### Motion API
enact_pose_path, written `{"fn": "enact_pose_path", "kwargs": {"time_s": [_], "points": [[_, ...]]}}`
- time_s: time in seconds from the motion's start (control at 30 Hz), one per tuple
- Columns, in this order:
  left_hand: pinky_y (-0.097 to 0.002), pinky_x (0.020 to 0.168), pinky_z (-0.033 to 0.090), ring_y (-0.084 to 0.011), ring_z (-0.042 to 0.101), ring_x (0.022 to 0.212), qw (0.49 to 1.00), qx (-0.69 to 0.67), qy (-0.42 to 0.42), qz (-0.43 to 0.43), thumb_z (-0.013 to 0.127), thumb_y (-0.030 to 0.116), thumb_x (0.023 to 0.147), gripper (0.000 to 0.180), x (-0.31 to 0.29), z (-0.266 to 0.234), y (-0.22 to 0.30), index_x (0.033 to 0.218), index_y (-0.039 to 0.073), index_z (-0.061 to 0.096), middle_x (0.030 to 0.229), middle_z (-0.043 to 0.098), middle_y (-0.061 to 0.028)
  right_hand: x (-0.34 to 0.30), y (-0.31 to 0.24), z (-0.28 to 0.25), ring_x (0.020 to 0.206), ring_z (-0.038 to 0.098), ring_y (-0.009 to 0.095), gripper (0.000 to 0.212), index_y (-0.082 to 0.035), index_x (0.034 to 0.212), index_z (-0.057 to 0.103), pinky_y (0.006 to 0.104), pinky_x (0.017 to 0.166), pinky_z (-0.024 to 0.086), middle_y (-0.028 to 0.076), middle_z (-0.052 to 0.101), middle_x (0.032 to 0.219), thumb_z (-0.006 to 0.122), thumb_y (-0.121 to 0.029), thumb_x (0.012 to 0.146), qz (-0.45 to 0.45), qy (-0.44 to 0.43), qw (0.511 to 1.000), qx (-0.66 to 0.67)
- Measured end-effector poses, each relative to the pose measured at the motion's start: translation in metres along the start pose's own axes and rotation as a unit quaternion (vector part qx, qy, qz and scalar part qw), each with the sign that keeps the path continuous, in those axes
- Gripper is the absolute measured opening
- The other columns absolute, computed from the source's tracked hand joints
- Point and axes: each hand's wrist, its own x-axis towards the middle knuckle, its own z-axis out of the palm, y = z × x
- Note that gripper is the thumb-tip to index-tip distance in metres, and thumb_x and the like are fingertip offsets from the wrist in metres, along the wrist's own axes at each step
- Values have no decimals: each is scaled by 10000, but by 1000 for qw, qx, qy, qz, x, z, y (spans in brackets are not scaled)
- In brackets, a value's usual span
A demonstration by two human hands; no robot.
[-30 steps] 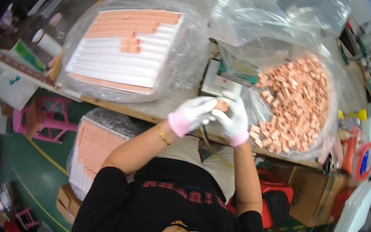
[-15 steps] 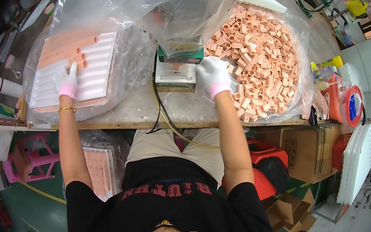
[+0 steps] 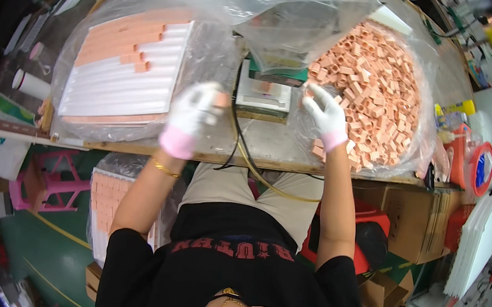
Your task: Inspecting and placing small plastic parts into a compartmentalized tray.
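Blocks (image 3: pixel 382 90), small and salmon-pink, lay heaped in an open clear plastic bag (image 3: pixel 419 144) at the right of your bench, and your right hand (image 3: pixel 325 111) rested at the heap's left edge. That hand wore a white glove with a pink cuff; its fingers were curled loosely, and whether they pinched a block could not be told. Your left hand (image 3: pixel 192 116), gloved the same way and blurred, hovered above the bench with one pink block (image 3: pixel 222 98) nipped at its fingertips. Between your hands stood a small grey machine (image 3: pixel 264 91) with a flat top, a dark cable (image 3: pixel 240 147) running from it toward your lap. Left of it lay a white ribbed tray (image 3: pixel 120 80) inside another clear bag, its upper rows filled with blocks. The wooden bench (image 3: pixel 257 158) ran across in front of you. Below it stood a pink stool (image 3: pixel 49 181) on a green floor (image 3: pixel 43 251), and cardboard boxes (image 3: pixel 416 220) sat at your right.
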Motion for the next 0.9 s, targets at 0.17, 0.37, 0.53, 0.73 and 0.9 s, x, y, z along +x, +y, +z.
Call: {"fn": "enact_pose_path", "kwargs": {"time_s": [0.17,0.37,0.53,0.73,0.9], "points": [[-215,574,471,-126,588,758,926,-308,-135,-175,543,259,947,325,2,35,-50,1172,25,542,1011,618,-43,-41,-47,57,988,577,127,394,21,1187,590,274,868,457,80,629,1109,682,-137,837,38,-65,973,220],[-181,529,417,-74,527,701,869,-396,-209,-209,513,312,957,345,0,49,-67,1202,69,527,949,600,-8,-45,-37,54,851,615,225,346,-32,1117,629,308,773,484,113,624,894,692,-151,798,-121,-14,992,-34],[-193,576,456,-78,566,717,937,-257,-177,-155,522,314,954,370,-11,53,-51,1212,48,530,966,615,-18,-47,-32,55,1042,553,293,362,-11,1044,623,359,895,445,177,566,1115,736,-167,737,-140,-66,988,6],[-306,719,490,-195,592,834,868,424,65,250,534,189,917,272,32,-71,-34,1152,51,531,958,583,-102,13,-13,51,893,579,347,283,1,813,648,376,802,473,187,604,984,761,-195,643,-172,50,962,-205],[-404,831,454,-317,602,947,685,622,353,142,580,383,866,360,86,-169,32,1010,57,630,990,644,-176,36,-1,75,886,579,296,289,-89,850,685,376,820,477,106,614,921,780,-223,612,-150,28,956,-251]]}}
